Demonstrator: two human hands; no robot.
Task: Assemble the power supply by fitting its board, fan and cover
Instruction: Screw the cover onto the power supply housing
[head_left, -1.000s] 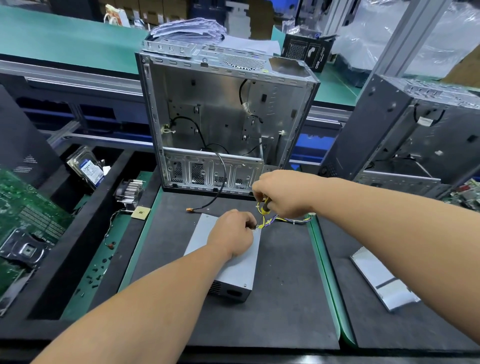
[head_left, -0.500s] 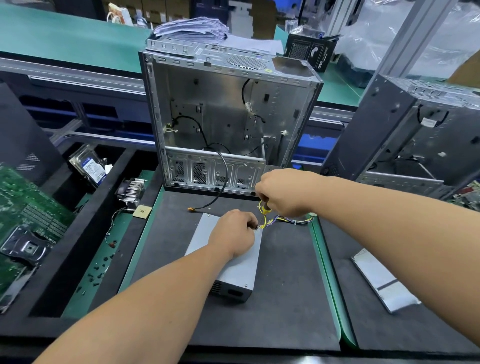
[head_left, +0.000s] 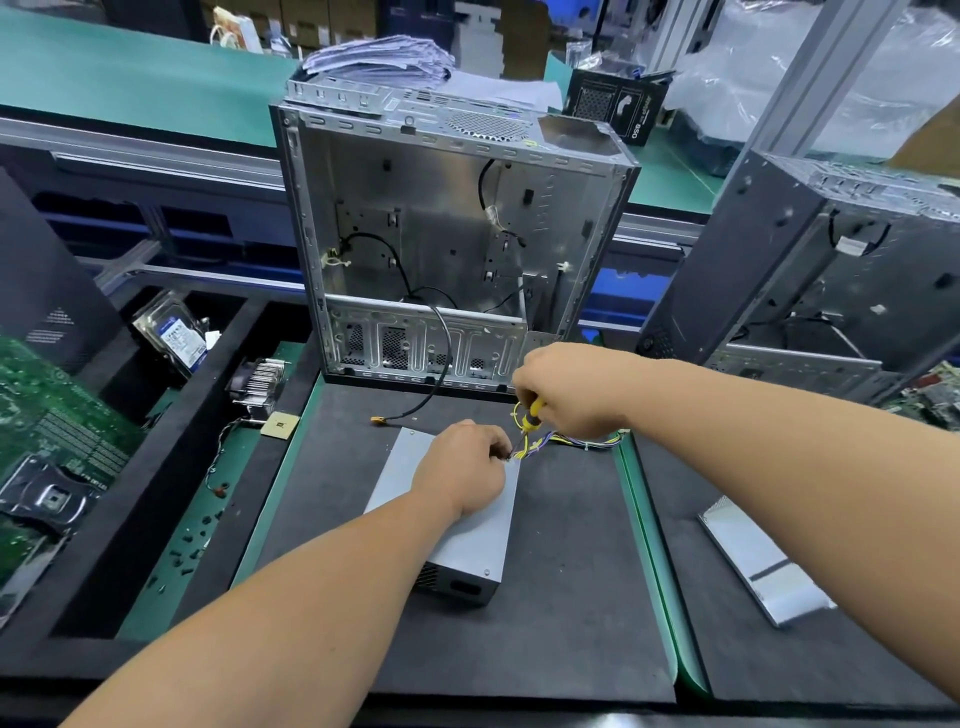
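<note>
A grey metal power supply box (head_left: 467, 545) lies flat on the black mat (head_left: 571, 597), its socket end toward me. My left hand (head_left: 462, 475) rests on its top near the far corner, fingers pinched at the cable exit. A bundle of yellow and purple wires (head_left: 576, 441) runs from that corner off to the right. My right hand (head_left: 566, 392) grips a yellow-handled screwdriver (head_left: 531, 418), its tip pointing down at the box's far right corner.
An open silver computer case (head_left: 447, 234) stands upright just behind the mat, a black cable with an orange plug (head_left: 379, 420) hanging out. A second case (head_left: 831, 270) leans at right. A shiny metal plate (head_left: 758, 561) lies right. Left trays hold a motherboard (head_left: 47, 431), heatsink (head_left: 260, 382), hard drive (head_left: 174, 332).
Both hands stay at the box's far right corner. The screwdriver handle shows a little more below my right hand; otherwise only the view has shifted slightly.
</note>
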